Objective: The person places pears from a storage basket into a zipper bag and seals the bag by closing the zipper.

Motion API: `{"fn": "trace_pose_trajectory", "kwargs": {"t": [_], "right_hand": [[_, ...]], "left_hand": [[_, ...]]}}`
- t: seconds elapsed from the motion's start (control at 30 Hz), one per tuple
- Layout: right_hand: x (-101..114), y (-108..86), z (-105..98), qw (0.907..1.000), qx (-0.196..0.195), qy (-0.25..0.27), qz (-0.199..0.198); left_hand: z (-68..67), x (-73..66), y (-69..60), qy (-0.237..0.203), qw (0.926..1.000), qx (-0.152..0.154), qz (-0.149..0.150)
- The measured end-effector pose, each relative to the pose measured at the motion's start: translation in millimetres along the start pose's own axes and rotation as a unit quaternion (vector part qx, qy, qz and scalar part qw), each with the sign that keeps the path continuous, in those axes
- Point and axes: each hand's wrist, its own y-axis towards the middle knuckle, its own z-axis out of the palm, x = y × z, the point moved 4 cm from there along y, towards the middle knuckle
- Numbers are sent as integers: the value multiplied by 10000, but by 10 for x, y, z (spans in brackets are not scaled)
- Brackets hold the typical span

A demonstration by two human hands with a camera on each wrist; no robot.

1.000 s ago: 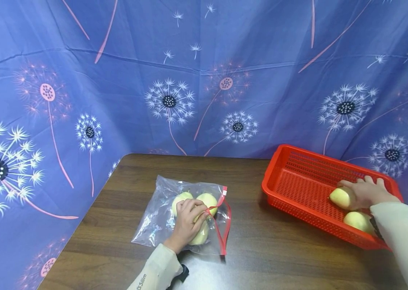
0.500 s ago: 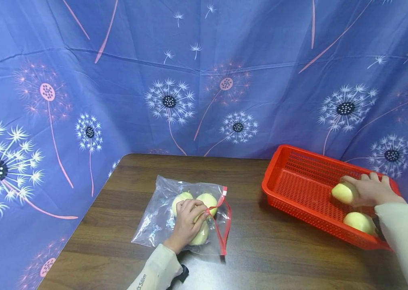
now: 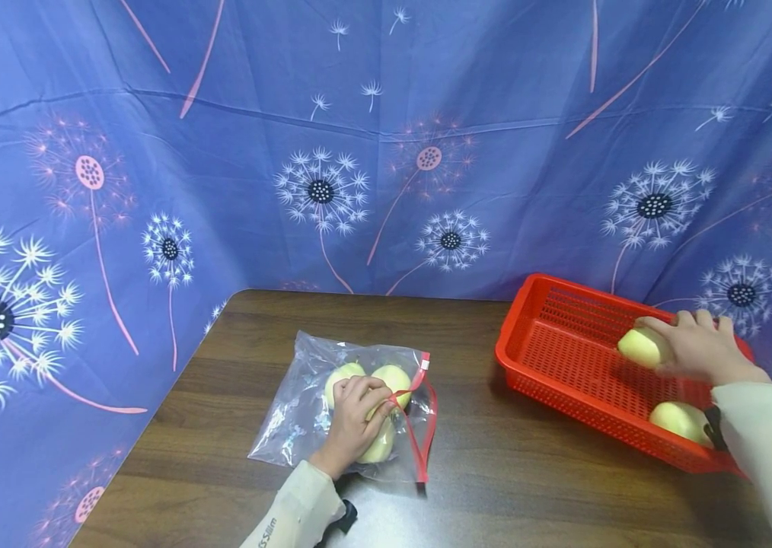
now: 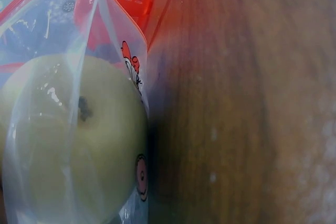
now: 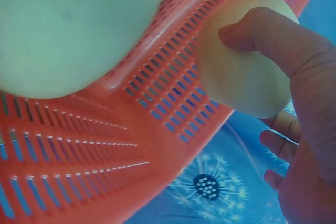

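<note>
My right hand (image 3: 704,350) grips a pale yellow-green pear (image 3: 642,348) above the floor of a red plastic basket (image 3: 519,373). In the right wrist view the thumb lies across this pear (image 5: 236,77), and its stem points up. A second pear (image 3: 677,420) lies in the basket's near right corner, close to the wrist. On the left, my left hand (image 3: 352,426) holds a clear zip bag (image 3: 283,418) with curled fingers, over several pears (image 3: 393,380) inside. The bag's red-edged mouth (image 3: 432,426) faces right. One bagged pear (image 4: 100,140) fills the left wrist view's left side.
Both the bag and the basket stand on a brown wooden table (image 3: 468,487). A blue cloth (image 3: 386,190) with dandelion prints hangs behind it and along the sides. A bare stretch of tabletop lies between bag and basket.
The right hand has lifted its pear and shifted it slightly up and away from the pear in the corner. The left hand and the bag have stayed put.
</note>
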Motion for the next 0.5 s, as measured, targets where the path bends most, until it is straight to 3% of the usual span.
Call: {"fn": "trace_pose_trajectory", "kwargs": {"t": [0.5], "right_hand": [[339, 63, -298, 9954, -923, -37, -263]], "left_hand": [[-4, -10, 10, -4, 10000, 16, -20]]}}
